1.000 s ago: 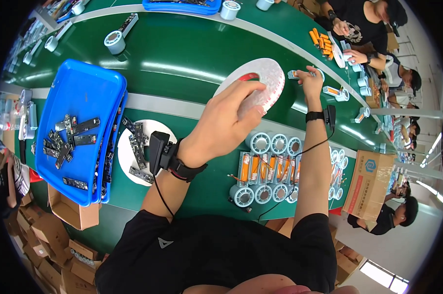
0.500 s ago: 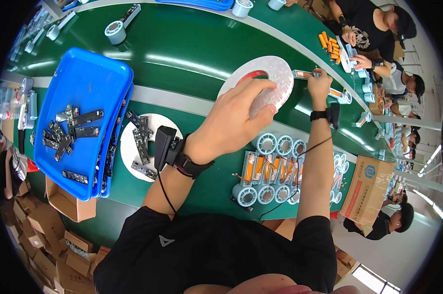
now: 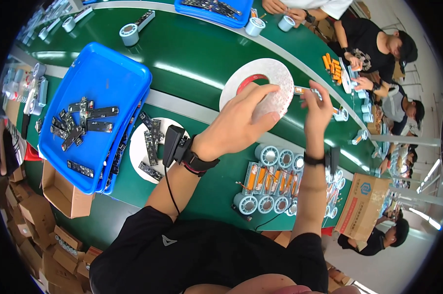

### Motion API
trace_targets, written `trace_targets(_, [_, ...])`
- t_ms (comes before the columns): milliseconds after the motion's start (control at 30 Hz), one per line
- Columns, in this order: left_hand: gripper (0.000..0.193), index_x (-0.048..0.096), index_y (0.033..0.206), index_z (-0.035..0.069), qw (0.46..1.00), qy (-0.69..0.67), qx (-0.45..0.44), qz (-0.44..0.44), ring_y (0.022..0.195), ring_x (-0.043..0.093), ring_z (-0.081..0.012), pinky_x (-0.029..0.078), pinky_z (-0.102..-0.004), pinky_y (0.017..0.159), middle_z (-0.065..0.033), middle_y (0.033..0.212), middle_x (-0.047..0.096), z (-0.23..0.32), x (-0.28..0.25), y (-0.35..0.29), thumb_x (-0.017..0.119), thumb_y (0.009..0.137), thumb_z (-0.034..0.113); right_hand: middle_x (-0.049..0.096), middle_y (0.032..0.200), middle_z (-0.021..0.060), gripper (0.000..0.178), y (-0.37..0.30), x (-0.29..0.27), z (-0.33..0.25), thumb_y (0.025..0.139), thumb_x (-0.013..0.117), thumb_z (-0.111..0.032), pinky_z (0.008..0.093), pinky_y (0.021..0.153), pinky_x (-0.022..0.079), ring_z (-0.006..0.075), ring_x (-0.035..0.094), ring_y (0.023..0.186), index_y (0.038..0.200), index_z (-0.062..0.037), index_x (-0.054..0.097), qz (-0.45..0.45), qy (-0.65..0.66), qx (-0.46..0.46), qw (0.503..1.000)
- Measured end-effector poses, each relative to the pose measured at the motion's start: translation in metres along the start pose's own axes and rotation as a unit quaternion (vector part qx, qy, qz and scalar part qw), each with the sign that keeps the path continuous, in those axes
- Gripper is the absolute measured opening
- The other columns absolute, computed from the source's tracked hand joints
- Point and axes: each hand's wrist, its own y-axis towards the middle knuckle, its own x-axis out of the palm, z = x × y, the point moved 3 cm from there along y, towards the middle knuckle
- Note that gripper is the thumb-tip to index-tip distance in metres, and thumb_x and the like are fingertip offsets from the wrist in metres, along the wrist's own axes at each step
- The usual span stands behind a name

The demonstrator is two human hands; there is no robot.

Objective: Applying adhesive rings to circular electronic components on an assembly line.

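Observation:
My left hand [image 3: 238,117] grips a large flat roll of tape [image 3: 280,93], white-faced with a red core, its thumb and forefinger lying over the near face. The other fingers are hidden behind. To the right, my right hand [image 3: 319,110] is raised with fingers apart and slightly curled. Just beyond its fingertips, on the green belt, lies a small part [image 3: 300,90] with an orange-and-white middle, partly covered by the fingers. Below, between my forearms, stand rows of light-blue round-ended assemblies [image 3: 269,156] with orange cells and thin wires.
Stacked blue trays [image 3: 96,63] with black circuit boards stand at left, beside a white disc [image 3: 139,147] bearing more boards. A cardboard box [image 3: 366,206] is at right. Across the belt [image 3: 192,54], co-workers handle parts near a pile of orange cells [image 3: 333,68].
My right hand has drawn back toward me from the part on the belt, and its fingers have opened. The left hand keeps the tape roll. The whole view has shifted slightly.

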Motion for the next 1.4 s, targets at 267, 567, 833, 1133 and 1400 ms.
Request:
trace_targets(267, [0.062,0.048,0.145,0.001,0.993,0.034,0.107,-0.025,0.112,0.057,-0.0424,0.047,-0.0475,0.098,-0.0234,0.124,0.056,-0.004,0.019,-0.003,0.065,0.089,0.020,0.062,0.129,0.0124,0.032,-0.086,0.010,-0.094,0.098,0.065,0.003,0.0342,0.098,0.052,0.0226,0.064,0.114,0.130,0.0031,0.063,-0.062,-0.178,-0.211,0.959])
trace_targets(567, [0.067,0.042,0.150,0.001,0.989,0.135,0.001,-0.053,0.106,0.057,-0.0422,0.048,-0.0498,0.090,-0.0222,0.117,0.052,0.006,0.015,-0.021,0.063,0.091,0.024,0.057,0.118,0.0097,0.031,-0.092,0.025,-0.091,0.087,0.074,0.001,0.0266,0.067,0.046,0.0150,0.059,0.086,0.116,-0.0024,0.064,-0.082,-0.045,-0.111,0.989])
trace_targets(833, [0.066,0.041,0.151,0.000,0.985,0.132,-0.026,-0.105,0.106,0.058,-0.0414,0.048,-0.0493,0.091,-0.0222,0.119,0.054,0.007,0.022,-0.018,0.060,0.092,0.025,0.056,0.118,0.0083,0.030,-0.094,0.017,-0.093,0.083,0.077,0.004,0.0238,0.065,0.045,0.0119,0.059,0.083,0.106,-0.0037,0.059,-0.090,-0.046,-0.094,0.990])
trace_targets(1133, [0.060,0.048,0.147,-0.001,0.983,0.093,0.013,-0.156,0.115,0.059,-0.0426,0.048,-0.0485,0.095,-0.0252,0.126,0.056,0.016,0.045,-0.020,0.058,0.097,0.031,0.061,0.098,0.0063,0.022,-0.103,-0.016,-0.078,0.086,0.073,0.007,0.0197,0.059,0.041,0.0071,0.056,0.075,0.096,-0.0039,0.056,-0.095,0.089,-0.058,0.990])
trace_targets(1400, [0.054,0.051,0.141,-0.002,0.976,0.101,0.041,-0.190,0.109,0.061,-0.0425,0.049,-0.0489,0.092,-0.0253,0.120,0.057,0.023,0.083,-0.018,0.057,0.098,0.031,0.062,0.093,0.0048,0.025,-0.116,-0.061,-0.054,0.092,0.067,0.005,0.0163,0.049,0.034,0.0014,0.049,0.063,0.112,-0.0035,0.055,-0.037,0.281,0.002,0.959])
